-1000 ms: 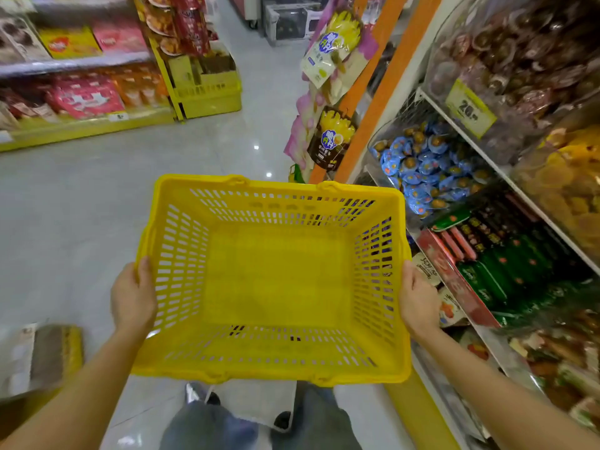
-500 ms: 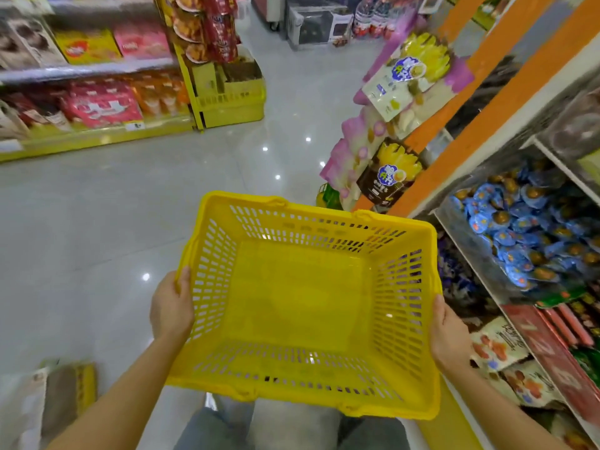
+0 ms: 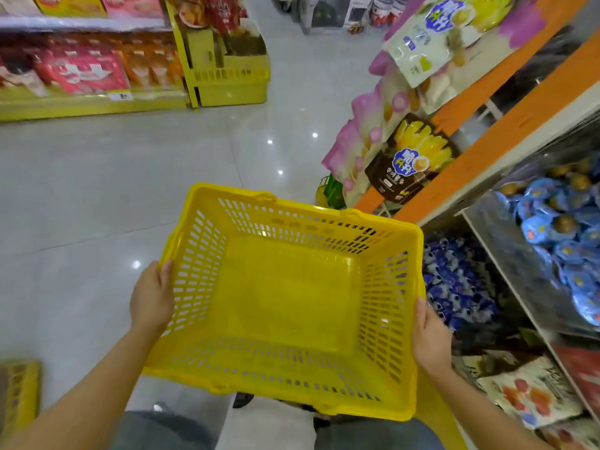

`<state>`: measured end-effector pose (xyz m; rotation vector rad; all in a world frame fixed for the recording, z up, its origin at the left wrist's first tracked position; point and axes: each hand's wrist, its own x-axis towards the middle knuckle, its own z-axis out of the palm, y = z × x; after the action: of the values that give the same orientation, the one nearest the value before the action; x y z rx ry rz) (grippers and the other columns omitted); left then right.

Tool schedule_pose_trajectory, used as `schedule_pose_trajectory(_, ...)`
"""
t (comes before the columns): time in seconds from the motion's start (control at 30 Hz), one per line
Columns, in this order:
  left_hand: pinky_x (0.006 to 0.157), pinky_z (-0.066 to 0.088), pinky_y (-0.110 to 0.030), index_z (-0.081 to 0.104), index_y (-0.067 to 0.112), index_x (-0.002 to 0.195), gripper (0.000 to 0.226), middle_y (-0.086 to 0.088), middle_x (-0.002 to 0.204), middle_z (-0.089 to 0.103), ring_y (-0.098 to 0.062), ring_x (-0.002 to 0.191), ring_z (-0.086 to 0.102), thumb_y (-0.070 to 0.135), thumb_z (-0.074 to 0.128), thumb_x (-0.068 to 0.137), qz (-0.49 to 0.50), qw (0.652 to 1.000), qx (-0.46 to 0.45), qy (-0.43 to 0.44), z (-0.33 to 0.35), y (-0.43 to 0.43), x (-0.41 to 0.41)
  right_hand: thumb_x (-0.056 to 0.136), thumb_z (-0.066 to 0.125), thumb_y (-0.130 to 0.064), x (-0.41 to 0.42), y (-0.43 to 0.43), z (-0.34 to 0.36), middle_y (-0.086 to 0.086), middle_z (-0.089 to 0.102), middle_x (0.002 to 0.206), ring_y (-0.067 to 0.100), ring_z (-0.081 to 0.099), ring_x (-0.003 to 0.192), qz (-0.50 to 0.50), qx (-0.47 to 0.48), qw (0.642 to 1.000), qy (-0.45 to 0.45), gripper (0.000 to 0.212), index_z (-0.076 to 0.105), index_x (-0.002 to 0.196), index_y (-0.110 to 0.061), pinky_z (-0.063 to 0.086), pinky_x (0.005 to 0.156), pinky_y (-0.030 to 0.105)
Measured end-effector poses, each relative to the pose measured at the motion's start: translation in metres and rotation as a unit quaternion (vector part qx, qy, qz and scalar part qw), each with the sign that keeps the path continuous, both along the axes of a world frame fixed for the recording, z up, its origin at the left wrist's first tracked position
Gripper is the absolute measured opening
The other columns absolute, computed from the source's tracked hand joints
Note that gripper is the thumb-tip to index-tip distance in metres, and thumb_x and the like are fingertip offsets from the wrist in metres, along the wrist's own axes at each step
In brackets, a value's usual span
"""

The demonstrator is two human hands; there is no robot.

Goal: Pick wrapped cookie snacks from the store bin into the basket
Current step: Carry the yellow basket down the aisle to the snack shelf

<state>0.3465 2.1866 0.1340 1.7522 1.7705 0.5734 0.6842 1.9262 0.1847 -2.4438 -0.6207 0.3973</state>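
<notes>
- Fingers of left hand point(image 3: 151, 298) are hidden behind the left wall of the basket point(image 3: 311, 207); only the thumb is seen, on the rim.
- Fingers of right hand point(image 3: 430, 339) are hidden outside the right wall.
- Both forearms are cut off by the near edge.
- Lower snacks point(image 3: 454, 280) are partly covered by the basket's right wall; the wrapper print is blurred.
- Upper snacks point(image 3: 558, 228) are cut off at the right edge.
- Crate point(image 3: 18, 391), near left, is blurred and cut off; its contents could not be determined.
- Price tag point(image 3: 120, 96), far left, is too small to be read.
- Shoe point(image 3: 243, 399) is mostly hidden under the basket.
</notes>
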Motion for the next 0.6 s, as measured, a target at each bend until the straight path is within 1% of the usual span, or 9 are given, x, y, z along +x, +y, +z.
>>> schedule_pose_trajectory(0.03,0.068,0.032,-0.039,0.05,0.003,0.082,0.036,-0.029,0.088,0.056,-0.042,0.087,0.055,0.028,0.033,0.101,-0.01,1.0,-0.002,-0.002,-0.014,0.004,-0.002,0.091,0.016,-0.052,-0.001,0.003,-0.018,0.016,0.061,0.073,0.034,0.059,0.077,-0.003,0.001,1.0,0.0,0.065,0.059,0.079,-0.005,0.035,0.06,0.032)
schedule_pose_trajectory(0.07,0.069,0.033,-0.04,0.05,0.0,0.083,0.036,-0.03,0.089,0.056,-0.041,0.088,0.054,0.026,0.033,0.101,-0.017,1.0,-0.006,-0.004,-0.029,0.007,-0.003,0.095,0.019,-0.047,-0.002,0.006,-0.037,0.02,0.064,0.082,0.035,0.06,0.083,-0.008,-0.003,1.0,-0.001,0.062,0.062,0.088,-0.002,0.035,0.064,0.031)
schedule_pose_trajectory(0.13,0.072,0.033,-0.041,0.05,-0.002,0.085,0.035,-0.03,0.09,0.055,-0.041,0.088,0.053,0.023,0.032,0.101,-0.023,1.0,-0.011,-0.006,-0.062,0.012,-0.005,0.099,0.024,-0.038,-0.003,0.011,-0.076,0.025,0.064,0.098,0.038,0.059,0.094,-0.018,-0.013,1.0,-0.002,0.054,0.061,0.1,0.0,0.038,0.071,0.035)
schedule_pose_trajectory(0.2,0.072,0.034,-0.041,0.05,-0.002,0.085,0.035,-0.03,0.09,0.055,-0.04,0.088,0.053,0.022,0.031,0.101,-0.022,1.0,-0.018,-0.004,-0.098,0.015,-0.006,0.098,0.023,-0.039,-0.005,0.016,-0.116,0.023,0.062,0.09,0.039,0.06,0.09,-0.016,-0.027,1.0,0.004,0.052,0.06,0.091,-0.003,0.041,0.073,0.04)
schedule_pose_trajectory(0.27,0.072,0.034,-0.041,0.05,-0.001,0.084,0.035,-0.029,0.089,0.055,-0.04,0.087,0.053,0.022,0.031,0.101,-0.022,1.0,-0.02,0.0,-0.133,0.018,-0.006,0.097,0.022,-0.04,-0.005,0.022,-0.155,0.02,0.06,0.08,0.039,0.06,0.081,-0.012,-0.041,0.999,0.005,0.052,0.056,0.08,-0.006,0.04,0.068,0.04)
schedule_pose_trajectory(0.33,0.072,0.035,-0.041,0.051,-0.001,0.084,0.035,-0.03,0.09,0.056,-0.04,0.088,0.054,0.022,0.031,0.101,-0.02,0.999,-0.026,0.005,-0.165,0.021,-0.004,0.099,0.024,-0.037,-0.004,0.024,-0.197,0.027,0.063,0.085,0.041,0.06,0.084,-0.015,-0.063,0.998,0.001,0.051,0.058,0.081,-0.003,0.035,0.065,0.039)
schedule_pose_trajectory(0.43,0.073,0.035,-0.042,0.053,-0.004,0.087,0.036,-0.031,0.092,0.057,-0.04,0.09,0.054,0.022,0.032,0.101,-0.018,0.999,-0.036,0.015,-0.211,0.02,0.0,0.1,0.026,-0.034,0.001,0.022,-0.252,0.032,0.062,0.099,0.044,0.059,0.094,-0.022,-0.097,0.995,0.006,0.049,0.06,0.093,0.001,0.038,0.07,0.04)
schedule_pose_trajectory(0.5,0.071,0.034,-0.04,0.053,-0.003,0.086,0.036,-0.029,0.09,0.056,-0.039,0.087,0.054,0.021,0.031,0.101,-0.016,0.999,-0.043,0.004,-0.238,0.017,0.002,0.101,0.025,-0.034,0.006,0.021,-0.281,0.032,0.06,0.109,0.043,0.056,0.103,-0.013,-0.116,0.992,0.045,0.05,0.059,0.104,0.002,0.04,0.079,0.041)
schedule_pose_trajectory(0.6,0.069,0.032,-0.037,0.052,-0.001,0.083,0.036,-0.028,0.089,0.057,-0.039,0.086,0.054,0.022,0.03,0.101,-0.009,0.998,-0.055,0.005,-0.274,0.011,0.005,0.101,0.025,-0.032,0.013,0.017,-0.317,0.03,0.055,0.122,0.042,0.051,0.114,0.004,-0.137,0.986,0.094,0.05,0.054,0.118,0.004,0.039,0.089,0.04)
